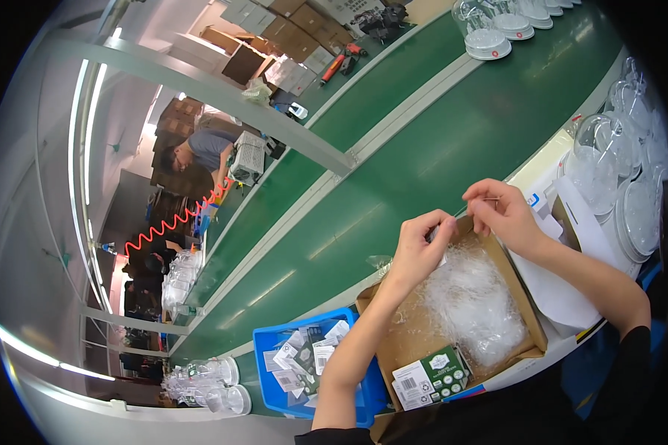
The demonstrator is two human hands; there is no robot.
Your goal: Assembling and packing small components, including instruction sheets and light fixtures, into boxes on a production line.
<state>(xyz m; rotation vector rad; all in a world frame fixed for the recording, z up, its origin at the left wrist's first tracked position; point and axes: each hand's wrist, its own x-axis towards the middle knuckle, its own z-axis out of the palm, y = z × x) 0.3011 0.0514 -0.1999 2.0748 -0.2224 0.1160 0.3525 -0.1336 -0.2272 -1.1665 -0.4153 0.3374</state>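
Here, both of your hands pinch one small clear plastic bag above the cardboard box.

Your left hand (421,245) and your right hand (501,210) are each closed in a narrow fingertip pinch on the small clear bag (447,236), which is stretched between them; its long axis runs from lower left to upper right, from one hand to the other; the left hand is a little nearer to you, the right further up toward the green conveyor belt (423,141); what the bag contains is too small to tell; directly beneath it lies the open cardboard box (531,330) on the worktop, filled with a heap of clear bags (471,304), with a green-and-white printed carton (430,377) at its near end; just to its left stands a blue tray (267,348) of printed cards; clear domed covers (608,159) are stacked at your right.
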